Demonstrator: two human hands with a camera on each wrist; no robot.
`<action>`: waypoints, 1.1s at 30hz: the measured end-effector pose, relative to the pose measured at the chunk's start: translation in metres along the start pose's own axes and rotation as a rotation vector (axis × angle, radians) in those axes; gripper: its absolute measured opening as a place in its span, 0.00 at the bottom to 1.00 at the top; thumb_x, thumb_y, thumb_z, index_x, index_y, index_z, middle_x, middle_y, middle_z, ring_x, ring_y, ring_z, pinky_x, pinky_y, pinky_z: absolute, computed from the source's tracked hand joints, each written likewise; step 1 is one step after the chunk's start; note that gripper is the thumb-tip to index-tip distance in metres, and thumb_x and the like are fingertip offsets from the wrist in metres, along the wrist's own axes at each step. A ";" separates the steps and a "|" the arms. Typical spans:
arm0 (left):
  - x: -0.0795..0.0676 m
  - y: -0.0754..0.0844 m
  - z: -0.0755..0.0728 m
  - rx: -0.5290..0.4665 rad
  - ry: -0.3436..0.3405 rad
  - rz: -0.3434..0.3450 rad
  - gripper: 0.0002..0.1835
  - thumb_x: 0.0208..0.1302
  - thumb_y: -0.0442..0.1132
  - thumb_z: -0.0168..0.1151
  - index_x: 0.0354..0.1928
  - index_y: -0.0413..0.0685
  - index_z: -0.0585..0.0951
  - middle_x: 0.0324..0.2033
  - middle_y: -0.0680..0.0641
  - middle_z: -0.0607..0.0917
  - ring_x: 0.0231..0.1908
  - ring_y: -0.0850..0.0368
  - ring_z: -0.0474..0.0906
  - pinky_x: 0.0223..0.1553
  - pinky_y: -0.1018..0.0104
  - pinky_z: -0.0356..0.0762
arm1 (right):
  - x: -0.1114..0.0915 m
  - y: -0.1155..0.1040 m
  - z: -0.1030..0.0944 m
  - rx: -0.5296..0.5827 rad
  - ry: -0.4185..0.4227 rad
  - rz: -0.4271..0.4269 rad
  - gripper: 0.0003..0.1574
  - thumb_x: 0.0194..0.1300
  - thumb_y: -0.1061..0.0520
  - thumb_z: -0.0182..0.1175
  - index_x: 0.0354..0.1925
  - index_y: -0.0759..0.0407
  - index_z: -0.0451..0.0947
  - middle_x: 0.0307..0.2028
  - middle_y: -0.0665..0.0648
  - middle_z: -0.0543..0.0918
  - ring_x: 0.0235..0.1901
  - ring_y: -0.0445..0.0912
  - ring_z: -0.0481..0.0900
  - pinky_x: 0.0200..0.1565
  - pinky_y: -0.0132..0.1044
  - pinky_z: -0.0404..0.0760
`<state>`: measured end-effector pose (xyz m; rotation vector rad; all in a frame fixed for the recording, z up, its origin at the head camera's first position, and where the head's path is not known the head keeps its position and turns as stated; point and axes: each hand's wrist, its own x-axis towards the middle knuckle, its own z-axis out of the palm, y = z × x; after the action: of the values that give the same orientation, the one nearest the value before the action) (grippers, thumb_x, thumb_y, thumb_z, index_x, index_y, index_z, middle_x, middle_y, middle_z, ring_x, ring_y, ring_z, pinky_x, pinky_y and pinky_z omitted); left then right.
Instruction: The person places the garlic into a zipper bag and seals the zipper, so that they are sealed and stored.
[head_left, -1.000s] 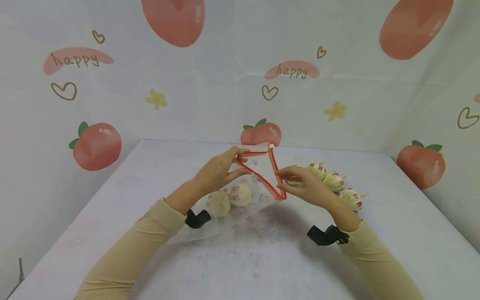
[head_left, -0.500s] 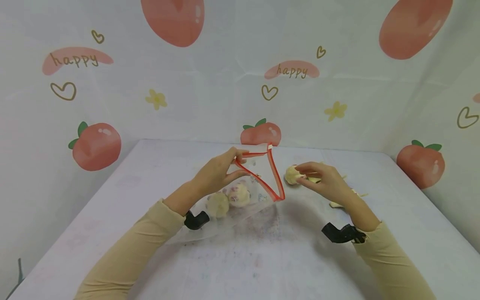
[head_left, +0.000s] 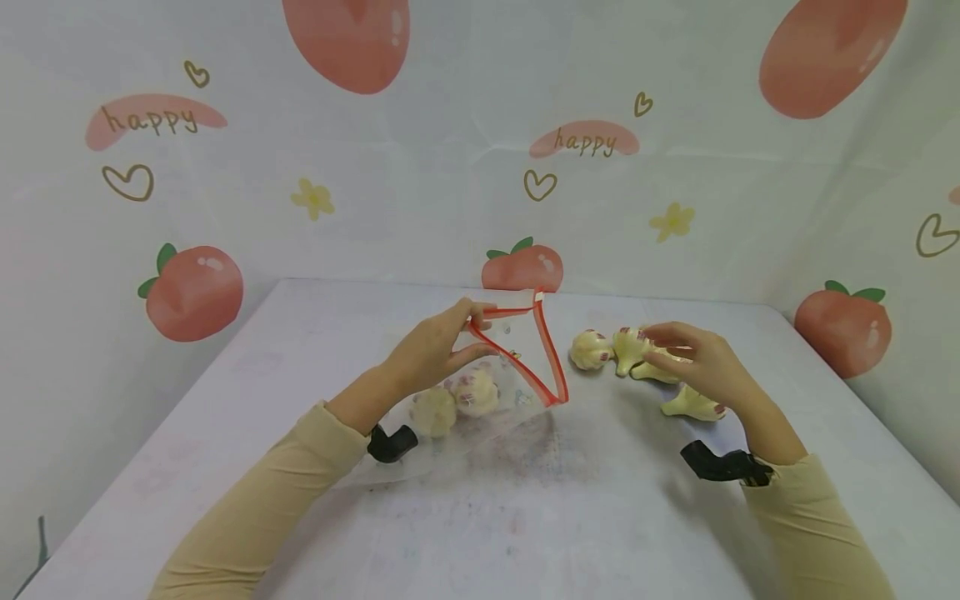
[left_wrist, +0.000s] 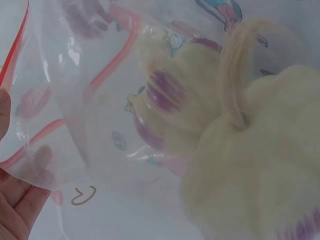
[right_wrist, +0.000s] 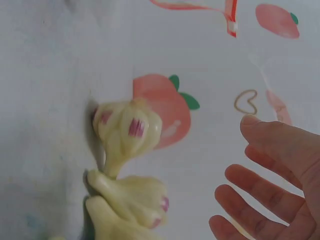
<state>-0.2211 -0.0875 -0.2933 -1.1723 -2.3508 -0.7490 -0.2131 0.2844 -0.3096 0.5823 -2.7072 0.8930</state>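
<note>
My left hand [head_left: 431, 348] pinches one side of the mouth of a clear zip bag [head_left: 553, 354] with red edging, keeping the mouth spread toward the right. Inside the bag, two garlic bulbs [head_left: 477, 392] with purple streaks lie low; the left wrist view shows one bulb [left_wrist: 255, 165] and its curved stem close up through the film. My right hand [head_left: 705, 367] hovers over loose garlic on the table, fingers parted and nothing between them. Just left of its fingertips sits a garlic bulb [head_left: 628, 346], stem toward me. Another bulb [head_left: 652, 372] is partly hidden beneath the hand.
A paler bulb [head_left: 590, 350] lies nearest the bag mouth, and one more bulb [head_left: 693, 405] lies below the right hand. The white table [head_left: 480, 517] ends at a patterned backdrop [head_left: 420, 217] with printed fruit and hearts. Black wrist cameras [head_left: 723, 462] jut from both sleeves.
The right hand has let go of the bag's edge and moved right, over the loose garlic, uncovering bulbs it had hidden. The left hand stays holding the bag, which sags slightly.
</note>
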 end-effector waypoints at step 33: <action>-0.005 0.001 0.000 -0.014 -0.012 -0.034 0.17 0.58 0.38 0.65 0.42 0.42 0.67 0.50 0.41 0.81 0.45 0.48 0.82 0.44 0.58 0.81 | -0.036 0.053 -0.032 -0.088 -0.322 0.303 0.41 0.60 0.47 0.62 0.61 0.72 0.64 0.56 0.80 0.69 0.52 0.72 0.73 0.46 0.59 0.77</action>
<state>-0.2174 -0.0899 -0.2960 -1.1483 -2.3840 -0.7727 -0.2013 0.3540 -0.3241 0.3246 -3.1702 0.7995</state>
